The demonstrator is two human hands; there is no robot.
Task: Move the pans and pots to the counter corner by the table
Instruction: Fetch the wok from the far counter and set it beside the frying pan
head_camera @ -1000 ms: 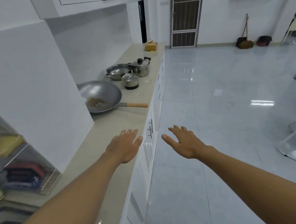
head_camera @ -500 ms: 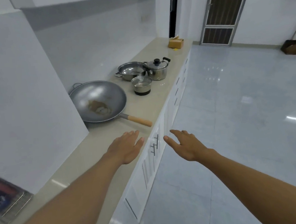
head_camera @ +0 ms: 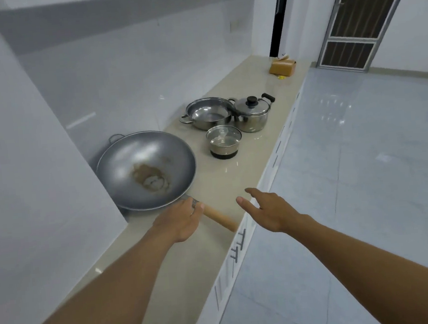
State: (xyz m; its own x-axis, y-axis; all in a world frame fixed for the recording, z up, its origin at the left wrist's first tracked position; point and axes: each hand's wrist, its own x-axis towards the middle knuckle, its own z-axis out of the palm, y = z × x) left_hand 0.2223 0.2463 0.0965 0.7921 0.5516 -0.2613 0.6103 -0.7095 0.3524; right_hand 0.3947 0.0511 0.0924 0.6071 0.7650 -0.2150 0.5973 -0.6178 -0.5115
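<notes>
Fingers point(head_camera: 195, 206) of the left hand point(head_camera: 179, 221) curl over the pale wooden handle point(head_camera: 219, 219) of the large grey steel wok point(head_camera: 145, 169) on the beige stone counter point(head_camera: 235, 178); whether they grip, I cannot tell. Beside the handle, the right hand point(head_camera: 270, 212) hovers spread, empty. Beyond the wok stand a small glass-lidded pot point(head_camera: 223, 141), an open steel pan point(head_camera: 207, 113) and a lidded steel pot point(head_camera: 252, 113).

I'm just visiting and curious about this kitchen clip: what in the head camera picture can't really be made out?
- Left hand covers the near end of the wok handle; whether it has closed on it cannot be told.
- The steel lid hides what the lidded pot holds.
- Glare on the glass lid obscures the small pot inside.
- Brown box far down the counter: too small to identify.
- The table corner: outside the frame.
</notes>
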